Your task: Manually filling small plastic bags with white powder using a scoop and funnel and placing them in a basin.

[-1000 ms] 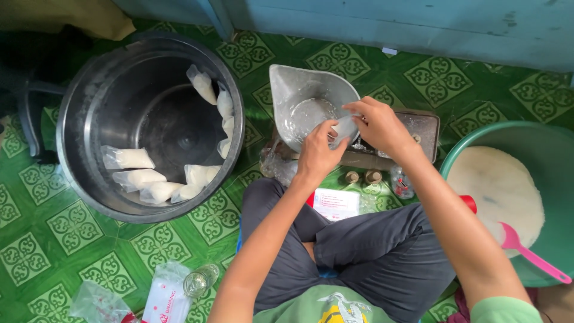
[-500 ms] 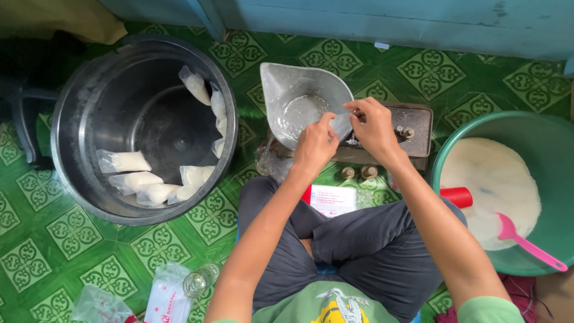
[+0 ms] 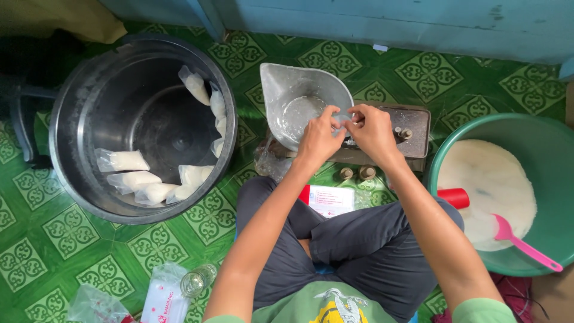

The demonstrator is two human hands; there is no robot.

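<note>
Over the metal scoop pan (image 3: 299, 98), the left hand (image 3: 320, 139) and right hand (image 3: 372, 131) each kept a pinching grip on a thin, clear, crumpled plastic bag (image 3: 343, 117).

Beside the grey metal pot (image 3: 143, 125) lies the floor (image 3: 60, 251), green with yellow-green square medallions. Right of the pot: a green basin (image 3: 553, 161) of white powder (image 3: 490, 185), a pink scoop (image 3: 520, 242), a red cup (image 3: 453, 198).

Floor (image 3: 149, 239), green patterned tile, bearing: large steel pot (image 3: 78, 113) at left, green basin (image 3: 538, 149) at right, balance scale (image 3: 412, 128) with metal scoop pan (image 3: 287, 90) between them, small clear glass (image 3: 197, 280) and plastic packets (image 3: 164, 296) near the bottom edge.
</note>
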